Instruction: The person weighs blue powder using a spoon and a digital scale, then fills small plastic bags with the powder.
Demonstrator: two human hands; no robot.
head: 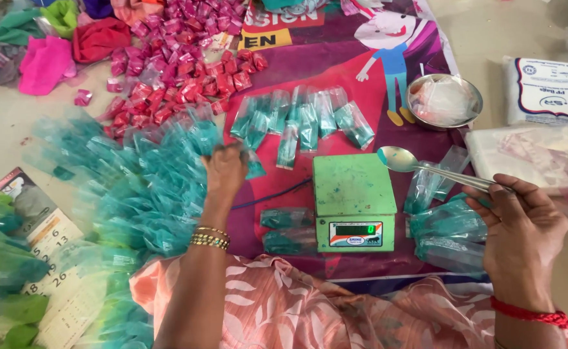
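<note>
Right hand (519, 229) grips the handle of a steel spoon (400, 158), fingers (490, 194) closed around it; the bowl of the spoon hangs just above the right rear corner of a small green weighing scale (353, 194). Left hand (224, 169) reaches forward over a heap of teal packets (148, 194) to the left of the scale; motion blur prevents judging whether its fingers are closed or hold anything. Further teal packets (303, 119) lie in a row behind the scale, with a pile of red packets (180, 71) beyond them. Steel bowl (444, 101) stands to the right rear, holding clear plastic bags. Everything rests on a printed floor mat (361, 64).
</note>
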